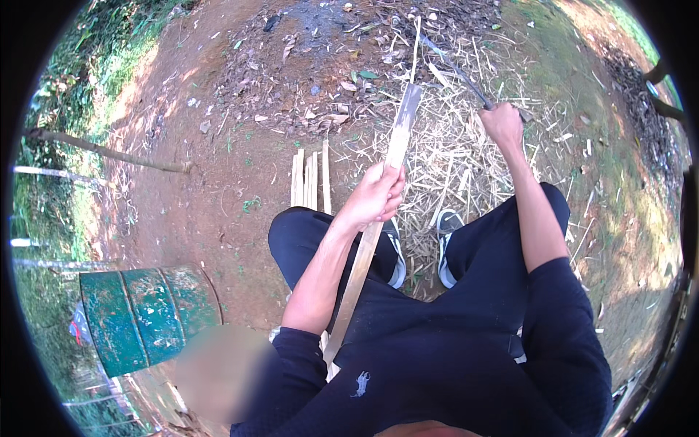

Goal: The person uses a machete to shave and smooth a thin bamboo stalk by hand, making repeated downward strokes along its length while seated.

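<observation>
Wooden strip (365, 251) is gripped, part-hidden, by left hand (375, 195); right hand (502, 124) grasps knife (472, 85).

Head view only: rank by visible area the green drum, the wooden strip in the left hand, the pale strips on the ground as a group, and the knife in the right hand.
1. Green drum
2. Wooden strip, its lower end probably enlarged by nearness
3. Pale strips, partly hidden
4. Knife
</observation>
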